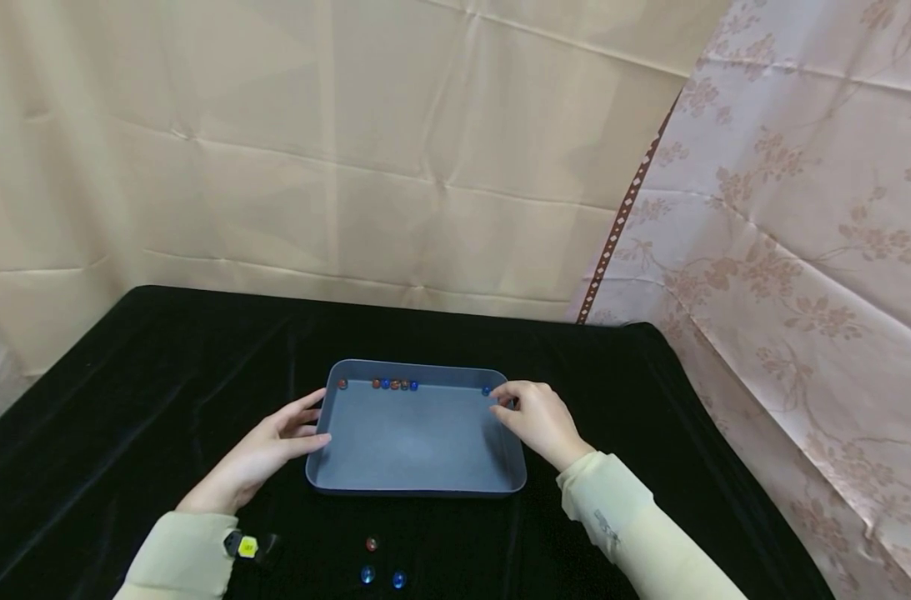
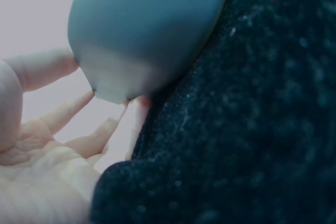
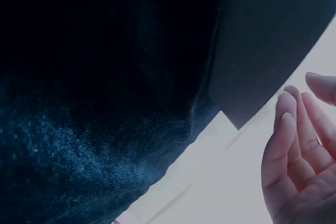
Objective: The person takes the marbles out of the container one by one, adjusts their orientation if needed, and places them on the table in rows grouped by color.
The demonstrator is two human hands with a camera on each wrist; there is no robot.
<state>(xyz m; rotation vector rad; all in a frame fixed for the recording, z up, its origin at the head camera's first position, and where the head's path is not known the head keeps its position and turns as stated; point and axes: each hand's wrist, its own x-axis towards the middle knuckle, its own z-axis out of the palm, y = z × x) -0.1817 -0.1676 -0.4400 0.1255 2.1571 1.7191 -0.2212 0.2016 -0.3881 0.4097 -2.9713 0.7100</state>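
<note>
A grey-blue rectangular tray [image 1: 417, 446] lies on black cloth. At its left side my left hand [image 1: 263, 450] holds the rim, thumb over the edge and fingers against the outside; the left wrist view shows the fingertips on the tray's end [image 2: 142, 40]. My right hand [image 1: 541, 421] hovers over the far right corner, thumb and fingertips apart. Just beside those fingertips sits a blue marble [image 1: 486, 391]. Along the far wall, several brown and blue marbles [image 1: 395, 385] form a row, with a brownish marble [image 1: 342, 384] alone in the far left corner. The right wrist view shows loosely bent fingers [image 3: 286, 135], nothing between them.
In front of the tray, a reddish marble [image 1: 371, 544] and two blue marbles [image 1: 367, 574] lie on the black cloth [image 1: 200, 400]. A cream curtain [image 1: 275, 167] hangs behind the table, and a floral curtain [image 1: 800, 250] hangs along the right.
</note>
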